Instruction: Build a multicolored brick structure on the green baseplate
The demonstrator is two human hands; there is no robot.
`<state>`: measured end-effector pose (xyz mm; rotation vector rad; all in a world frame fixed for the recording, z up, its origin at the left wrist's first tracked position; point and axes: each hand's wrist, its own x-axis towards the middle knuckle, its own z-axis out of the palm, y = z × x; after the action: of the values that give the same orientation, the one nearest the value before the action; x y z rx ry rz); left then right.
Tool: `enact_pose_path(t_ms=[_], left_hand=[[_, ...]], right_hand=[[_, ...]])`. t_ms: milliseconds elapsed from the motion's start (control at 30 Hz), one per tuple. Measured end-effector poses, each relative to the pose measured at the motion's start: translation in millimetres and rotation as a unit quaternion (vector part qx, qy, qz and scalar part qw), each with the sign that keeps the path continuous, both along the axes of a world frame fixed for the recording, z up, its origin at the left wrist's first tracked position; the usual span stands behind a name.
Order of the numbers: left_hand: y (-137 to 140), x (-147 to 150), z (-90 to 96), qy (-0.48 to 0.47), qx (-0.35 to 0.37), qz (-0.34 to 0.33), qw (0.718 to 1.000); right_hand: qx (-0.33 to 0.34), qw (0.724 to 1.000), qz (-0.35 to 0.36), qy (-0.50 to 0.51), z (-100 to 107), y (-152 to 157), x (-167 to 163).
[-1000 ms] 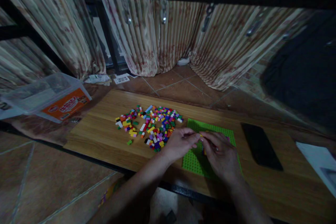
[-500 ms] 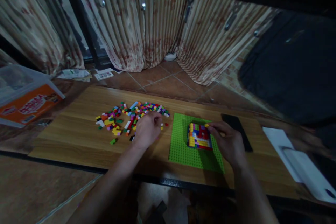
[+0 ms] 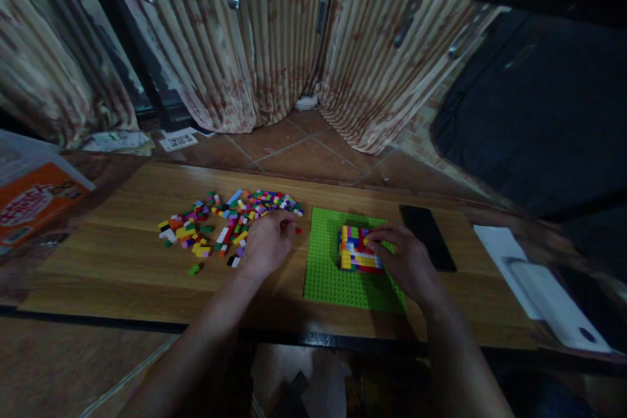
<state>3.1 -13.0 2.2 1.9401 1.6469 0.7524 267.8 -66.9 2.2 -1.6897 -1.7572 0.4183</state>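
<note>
A low build of many-coloured toy bricks (image 3: 349, 257) stands on a green studded baseplate (image 3: 326, 287). My right hand (image 3: 404, 255) reaches over it from the right, thumb and forefinger pinching a small yellow brick (image 3: 367, 241) just at the build's top. Whether that brick touches the studs, I cannot tell. My left hand (image 3: 269, 241) rests low at the right side of a spread of loose bricks (image 3: 186, 233), its fingers curled together. What they hold, if anything, is hidden. One small red brick (image 3: 298, 230) lies beside the left fingertips.
The wooden table (image 3: 117, 248) carries a black flat slab (image 3: 428, 237) right of the baseplate. Farther right lie white paper (image 3: 499, 255) and a white phone-like device (image 3: 553, 307). A clear tub with an orange label (image 3: 39, 202) is at the left. Striped curtains (image 3: 274, 46) hang behind.
My right hand has brought the yellow brick from the build's far right corner inward over its top. Small white and yellow bricks near my left fingertips no longer show. The view has shifted right.
</note>
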Motion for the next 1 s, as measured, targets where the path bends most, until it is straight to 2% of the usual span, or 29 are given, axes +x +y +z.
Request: enact_pose_path(t_ms=[533,800,933,1000], left_hand=[[1,-2,-0.6,0.002,0.007,-0.004,1.0],[11,-22,0.9,0.024,0.017,0.054,0.998],[13,-31,1.2,0.083,0.026,0.096,0.992],[12,-30,0.4,0.113,0.035,0.092,0.989]], right_hand=[[-0.032,0.986,-0.081,0.143,-8,5,-2],[-0.018,0.991,-0.103,0.078,-13,8,-4],[-0.013,0.993,-0.102,0.06,-17,10,-1],[-0.017,0.993,-0.099,0.057,-18,10,1]])
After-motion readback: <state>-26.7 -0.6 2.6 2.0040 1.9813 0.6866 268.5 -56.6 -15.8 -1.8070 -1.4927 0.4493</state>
